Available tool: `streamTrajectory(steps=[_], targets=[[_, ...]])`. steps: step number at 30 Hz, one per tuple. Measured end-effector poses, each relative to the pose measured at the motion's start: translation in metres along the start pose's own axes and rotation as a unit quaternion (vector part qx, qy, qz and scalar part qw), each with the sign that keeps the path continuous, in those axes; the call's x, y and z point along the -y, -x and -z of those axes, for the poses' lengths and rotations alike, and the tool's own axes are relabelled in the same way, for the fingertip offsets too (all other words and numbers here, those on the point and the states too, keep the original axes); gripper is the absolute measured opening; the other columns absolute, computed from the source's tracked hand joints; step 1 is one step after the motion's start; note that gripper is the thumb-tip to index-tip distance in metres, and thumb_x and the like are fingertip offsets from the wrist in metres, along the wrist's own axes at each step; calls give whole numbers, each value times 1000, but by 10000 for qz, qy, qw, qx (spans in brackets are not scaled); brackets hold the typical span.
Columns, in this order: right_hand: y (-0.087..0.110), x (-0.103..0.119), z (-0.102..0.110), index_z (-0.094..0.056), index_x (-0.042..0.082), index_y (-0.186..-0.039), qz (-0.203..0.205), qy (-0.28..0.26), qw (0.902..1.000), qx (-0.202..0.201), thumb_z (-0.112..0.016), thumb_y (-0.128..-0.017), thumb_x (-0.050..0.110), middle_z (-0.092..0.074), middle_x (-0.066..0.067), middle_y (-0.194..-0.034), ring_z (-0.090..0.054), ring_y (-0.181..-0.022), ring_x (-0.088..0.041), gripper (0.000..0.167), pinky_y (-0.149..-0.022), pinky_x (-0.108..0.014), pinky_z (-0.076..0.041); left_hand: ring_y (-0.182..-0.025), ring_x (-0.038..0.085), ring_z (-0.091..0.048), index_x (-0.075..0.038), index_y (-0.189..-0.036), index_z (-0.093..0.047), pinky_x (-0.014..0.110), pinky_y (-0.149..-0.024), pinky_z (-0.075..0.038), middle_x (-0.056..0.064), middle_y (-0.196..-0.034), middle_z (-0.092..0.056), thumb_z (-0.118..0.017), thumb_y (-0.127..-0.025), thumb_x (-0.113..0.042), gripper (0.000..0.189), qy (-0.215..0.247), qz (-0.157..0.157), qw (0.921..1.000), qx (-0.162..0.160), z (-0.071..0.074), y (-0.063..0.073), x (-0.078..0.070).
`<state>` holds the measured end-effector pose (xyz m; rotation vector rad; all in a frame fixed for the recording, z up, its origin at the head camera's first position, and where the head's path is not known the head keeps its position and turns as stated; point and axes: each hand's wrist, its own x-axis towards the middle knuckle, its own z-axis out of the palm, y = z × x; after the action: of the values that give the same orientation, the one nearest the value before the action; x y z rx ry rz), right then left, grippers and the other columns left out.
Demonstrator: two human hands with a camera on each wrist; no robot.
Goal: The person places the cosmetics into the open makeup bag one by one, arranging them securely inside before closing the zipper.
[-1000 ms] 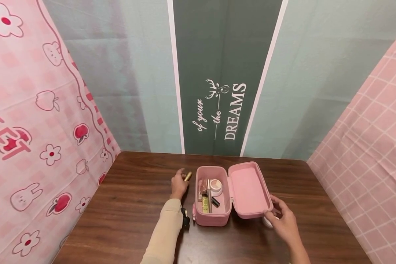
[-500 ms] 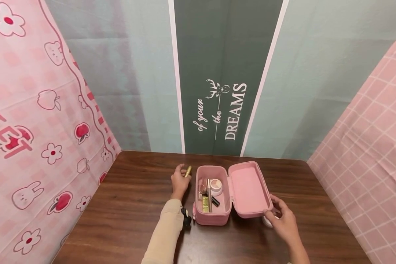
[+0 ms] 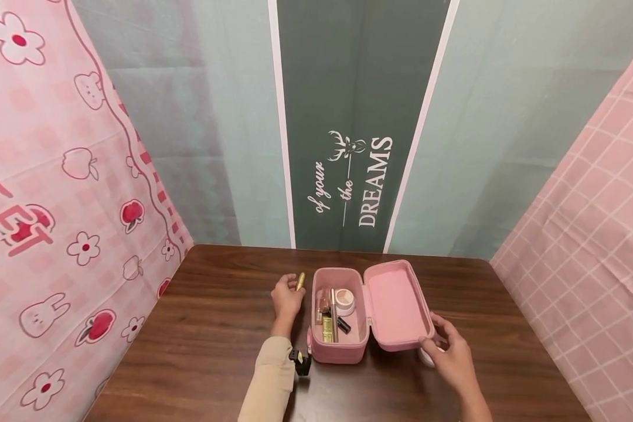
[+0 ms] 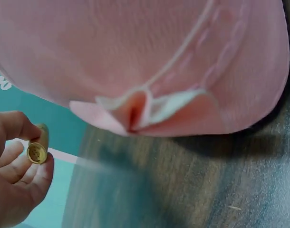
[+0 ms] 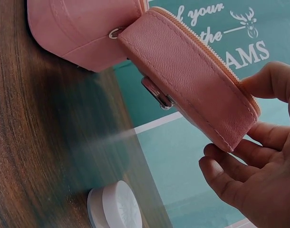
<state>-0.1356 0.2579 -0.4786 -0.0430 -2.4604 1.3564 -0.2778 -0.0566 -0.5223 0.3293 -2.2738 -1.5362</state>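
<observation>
My left hand (image 3: 287,298) is left of a pink makeup case (image 3: 339,353). Thumb and fingers pinch a small gold tube (image 4: 38,151) that looks like a lipstick, its round end facing the left wrist camera. The case stands unzipped, its lid (image 3: 398,305) swung out to the right. My right hand (image 3: 453,351) grips the lid's near right corner, thumb on the zip edge and fingers underneath. Inside the case lie a round three-colour concealer pot (image 3: 345,300), a long slim tube (image 3: 334,316), a short black tube (image 3: 343,325), a yellow-gold item (image 3: 327,331) and a pinkish bottle (image 3: 324,302).
A white-lidded jar (image 5: 119,206) stands on the brown wooden table (image 3: 211,328) below the lid and is partly hidden by my right hand in the head view. Cloth hangings (image 3: 343,76) enclose the table's back and sides. A black wrist device (image 3: 300,363) sits by the case.
My left hand has shifted slightly, and the gold tube it pinches stands more upright than a second ago. My right hand keeps its hold on the lid.
</observation>
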Motion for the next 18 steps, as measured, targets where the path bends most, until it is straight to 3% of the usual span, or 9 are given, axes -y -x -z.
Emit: streamTrajectory(steps=[8, 12, 18], targets=[[-1, 3, 0, -49, -8, -126, 72, -131, 9999, 56, -66, -80, -2, -55, -30, -116, -60, -91, -18, 49, -70, -12, -46, -76, 25, -66, 0, -100, -67, 37, -67, -52, 13, -83, -69, -71, -65, 5, 35, 152, 166, 9997, -9, 11, 10, -10], [0, 2, 0, -49, -7, -125, 64, -132, 9999, 20, -66, -80, -2, -56, -29, -115, -59, -90, -11, 49, -70, -12, -46, -77, 25, -66, 0, -101, -67, 38, -68, -52, 13, -83, -69, -71, -65, 4, 36, 215, 285, 9993, -67, 16, 14, -14], [0, 0, 0, -50, -7, -125, 17, -131, 9999, -13, -66, -80, -2, -56, -28, -115, -57, -87, -2, 48, -69, -12, -46, -76, 25, -67, 1, -101, -67, 37, -68, -52, 13, -83, -69, -71, -65, 5, 37, 200, 216, 9995, -95, 21, 21, -19]])
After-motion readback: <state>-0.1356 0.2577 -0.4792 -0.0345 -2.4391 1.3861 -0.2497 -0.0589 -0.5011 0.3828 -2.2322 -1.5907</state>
